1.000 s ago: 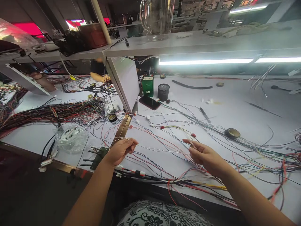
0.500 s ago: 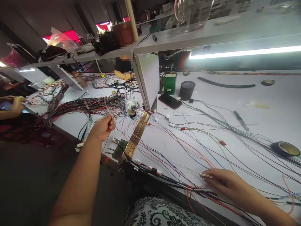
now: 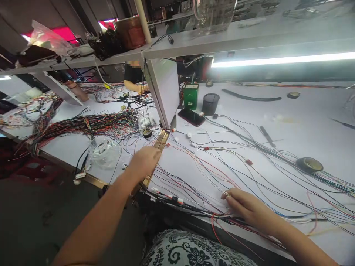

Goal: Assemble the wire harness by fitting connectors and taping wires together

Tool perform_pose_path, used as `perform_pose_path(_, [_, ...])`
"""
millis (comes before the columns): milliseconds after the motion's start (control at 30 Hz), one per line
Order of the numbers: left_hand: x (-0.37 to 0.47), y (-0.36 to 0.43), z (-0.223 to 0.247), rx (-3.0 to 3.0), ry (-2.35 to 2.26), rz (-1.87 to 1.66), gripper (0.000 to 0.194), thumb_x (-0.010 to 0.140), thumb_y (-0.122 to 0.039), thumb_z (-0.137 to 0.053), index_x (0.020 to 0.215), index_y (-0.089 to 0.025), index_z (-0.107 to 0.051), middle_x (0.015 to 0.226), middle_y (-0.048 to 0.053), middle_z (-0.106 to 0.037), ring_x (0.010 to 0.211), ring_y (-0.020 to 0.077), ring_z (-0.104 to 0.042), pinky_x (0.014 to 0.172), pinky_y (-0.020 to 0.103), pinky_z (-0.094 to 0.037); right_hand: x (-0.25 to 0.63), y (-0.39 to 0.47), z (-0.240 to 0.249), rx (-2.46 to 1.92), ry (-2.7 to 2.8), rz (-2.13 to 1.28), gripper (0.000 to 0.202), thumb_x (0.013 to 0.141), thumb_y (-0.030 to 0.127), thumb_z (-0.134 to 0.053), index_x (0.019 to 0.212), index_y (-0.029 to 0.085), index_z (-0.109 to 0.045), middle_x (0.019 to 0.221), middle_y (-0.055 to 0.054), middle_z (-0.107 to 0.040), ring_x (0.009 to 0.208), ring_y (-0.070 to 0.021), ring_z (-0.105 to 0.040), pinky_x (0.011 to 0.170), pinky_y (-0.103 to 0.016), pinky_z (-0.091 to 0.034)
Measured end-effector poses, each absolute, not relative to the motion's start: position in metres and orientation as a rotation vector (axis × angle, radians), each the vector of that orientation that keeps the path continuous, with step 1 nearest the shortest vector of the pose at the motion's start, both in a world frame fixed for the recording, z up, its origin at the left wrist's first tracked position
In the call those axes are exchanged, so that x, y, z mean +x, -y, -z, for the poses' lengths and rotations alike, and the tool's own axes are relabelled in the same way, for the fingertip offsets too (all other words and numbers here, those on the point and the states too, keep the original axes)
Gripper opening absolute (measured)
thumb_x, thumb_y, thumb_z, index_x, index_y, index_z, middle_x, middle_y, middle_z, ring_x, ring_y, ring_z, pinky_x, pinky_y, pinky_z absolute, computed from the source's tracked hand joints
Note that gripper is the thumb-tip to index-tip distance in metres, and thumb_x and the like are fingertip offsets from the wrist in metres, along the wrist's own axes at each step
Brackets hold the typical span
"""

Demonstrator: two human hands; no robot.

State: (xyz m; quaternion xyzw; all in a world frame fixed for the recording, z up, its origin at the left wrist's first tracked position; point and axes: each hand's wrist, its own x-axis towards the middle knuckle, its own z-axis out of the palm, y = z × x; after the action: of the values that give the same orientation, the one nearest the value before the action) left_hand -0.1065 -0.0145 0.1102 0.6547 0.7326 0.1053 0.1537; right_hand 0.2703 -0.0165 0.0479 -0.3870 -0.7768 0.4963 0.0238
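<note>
My right hand (image 3: 246, 205) is low on the white table, thumb and fingertips closed in a pinch on thin white wires (image 3: 206, 173). These wires run up and left from the fingertips across the tabletop. My left hand (image 3: 145, 160) is over the wooden strip (image 3: 164, 136) between two table sections. Its fingers are blurred and partly hidden, so any grip there is unclear. Below both hands, a dark wire bundle (image 3: 191, 210) with white connectors follows the front edge. Red connectors (image 3: 206, 148) on loose wires lie between the hands and the back of the table.
A black tape roll (image 3: 309, 164) lies at right. Behind are a phone (image 3: 191, 117), a mesh cup (image 3: 210, 104) and a green box (image 3: 191, 96). A heap of wires (image 3: 105, 123) and a plastic bag (image 3: 104, 153) are at left. Another person (image 3: 134, 79) sits beyond the divider.
My left hand has moved right and down, from beside the wire heap to above the wooden strip. The right hand keeps its pinch on the white wires. The view has shifted slightly right.
</note>
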Motion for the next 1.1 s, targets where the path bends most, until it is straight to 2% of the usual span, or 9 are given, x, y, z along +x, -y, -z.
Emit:
perform_pose_path(33, [-0.082,0.020,-0.104,2.102,-1.809,-0.284,0.027,0.090,-0.038,-0.047,0.092,-0.020,-0.068,0.100,0.011,-0.068,0.102,0.0267,-0.057,0.095,0.039,-0.038,0.270,0.015,-0.048,-1.202,2.397,-1.537,0.041,0.098,0.050,-0.027,0.093,0.023,-0.057,0.091,-0.005,-0.062,0.085,-0.0196,-0.057,0.079,-0.033,-0.046])
perform_pose_path(100, [-0.039,0.031,-0.088,2.343,-1.306,-0.263,0.031,0.092,-0.038,-0.047,0.111,-0.020,-0.064,0.115,0.011,-0.065,0.110,0.0246,-0.054,0.100,0.038,-0.038,0.271,0.013,-0.047,-1.201,2.388,-1.544,0.041,0.097,0.050,-0.028,0.095,0.022,-0.058,0.091,-0.004,-0.063,0.085,-0.0194,-0.057,0.079,-0.033,-0.045])
perform_pose_path(233, [0.011,0.048,-0.056,2.459,-1.011,-0.278,0.042,0.089,-0.041,-0.054,0.124,-0.017,-0.055,0.122,0.012,-0.060,0.116,0.0253,-0.050,0.102,0.040,-0.037,0.272,0.009,-0.046,-1.179,2.332,-1.571,0.042,0.097,0.050,-0.030,0.101,0.022,-0.060,0.090,-0.004,-0.063,0.084,-0.0193,-0.057,0.079,-0.033,-0.045])
perform_pose_path(367, [0.018,0.055,-0.036,2.493,-1.013,-0.302,0.027,0.094,-0.029,-0.046,0.115,-0.020,-0.061,0.106,0.009,-0.064,0.098,0.0208,-0.056,0.090,0.036,-0.042,0.275,0.007,-0.045,-1.180,2.271,-1.614,0.038,0.096,0.048,-0.035,0.107,0.023,-0.061,0.096,-0.005,-0.064,0.089,-0.0205,-0.058,0.084,-0.036,-0.046])
perform_pose_path(533, [0.017,0.056,-0.031,2.471,-1.103,-0.265,0.025,0.095,-0.027,-0.044,0.105,-0.022,-0.066,0.090,0.006,-0.063,0.085,0.0183,-0.054,0.077,0.031,-0.042,0.277,0.008,-0.042,-1.156,2.284,-1.570,0.036,0.094,0.044,-0.042,0.118,0.024,-0.060,0.114,-0.007,-0.063,0.103,-0.0237,-0.057,0.093,-0.041,-0.044])
perform_pose_path(700, [0.023,0.050,-0.038,2.375,-1.106,-0.194,0.027,0.095,-0.031,-0.044,0.107,-0.021,-0.066,0.087,0.006,-0.064,0.083,0.0189,-0.056,0.075,0.031,-0.043,0.270,0.011,-0.042,-1.083,2.362,-1.415,0.031,0.096,0.038,-0.038,0.109,0.023,-0.062,0.102,-0.007,-0.064,0.096,-0.0210,-0.057,0.087,-0.038,-0.046])
perform_pose_path(900, [0.038,0.042,-0.043,2.023,-1.331,-0.388,0.034,0.091,-0.043,-0.049,0.109,-0.017,-0.060,0.103,0.010,-0.065,0.096,0.0233,-0.057,0.087,0.039,-0.043,0.262,0.011,-0.041,-1.080,2.489,-1.186,0.026,0.095,0.029,-0.041,0.108,0.023,-0.062,0.098,-0.007,-0.062,0.093,-0.0204,-0.057,0.085,-0.036,-0.046])
perform_pose_path(1000, [0.044,0.038,-0.038,1.622,-1.351,-0.546,0.037,0.087,-0.042,-0.055,0.117,-0.021,-0.049,0.102,0.006,-0.064,0.082,0.0173,-0.059,0.079,0.034,-0.046,0.260,0.012,-0.039,-1.055,2.585,-1.107,0.029,0.095,0.025,-0.040,0.115,0.023,-0.060,0.096,-0.006,-0.061,0.089,-0.0201,-0.058,0.080,-0.035,-0.047])
perform_pose_path(1100, [0.047,0.035,-0.034,1.301,-1.280,-0.634,0.044,0.086,-0.042,-0.056,0.124,-0.024,-0.042,0.093,0.001,-0.059,0.063,0.0105,-0.054,0.064,0.027,-0.045,0.261,0.014,-0.032,-1.009,2.598,-1.043,0.034,0.095,0.022,-0.037,0.121,0.024,-0.058,0.095,-0.007,-0.060,0.084,-0.0191,-0.058,0.076,-0.034,-0.048])
